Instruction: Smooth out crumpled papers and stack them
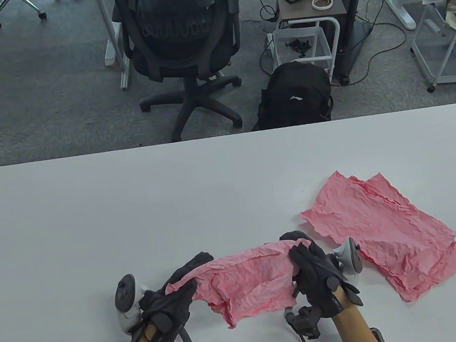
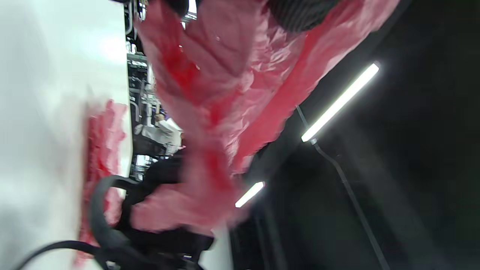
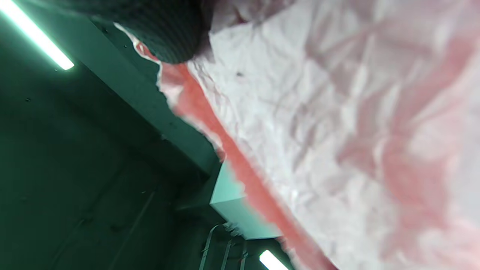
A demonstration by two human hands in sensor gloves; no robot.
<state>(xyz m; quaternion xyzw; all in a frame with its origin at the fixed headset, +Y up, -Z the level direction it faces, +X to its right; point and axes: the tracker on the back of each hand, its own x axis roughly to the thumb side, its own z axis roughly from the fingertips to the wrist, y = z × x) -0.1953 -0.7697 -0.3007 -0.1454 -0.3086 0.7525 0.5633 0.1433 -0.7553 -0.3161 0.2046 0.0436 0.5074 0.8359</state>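
Two gloved hands hold a crumpled pink sheet (image 1: 247, 282) stretched between them at the near edge of a white table (image 1: 128, 206). The left hand (image 1: 168, 305) grips the sheet's left end, its fingers curled round the paper; the right hand (image 1: 314, 275) grips the right end the same way, fingers bent over the top edge. The sheet's upper edge runs taut from hand to hand, and the rest hangs down in creased folds toward the person. Whether its lower edge touches the table cannot be told. Just right of the right hand, a stack (image 1: 389, 235) of flattened pink sheets lies on the table, its layers slightly offset and their edges ragged. In the left wrist view the held sheet (image 2: 232, 93) fills the middle of the frame, blurred, with the stack (image 2: 101, 150) a red smear on the white surface. In the right wrist view the paper (image 3: 337, 142) looms close, wrinkled, beneath a dark gloved fingertip (image 3: 168, 33).
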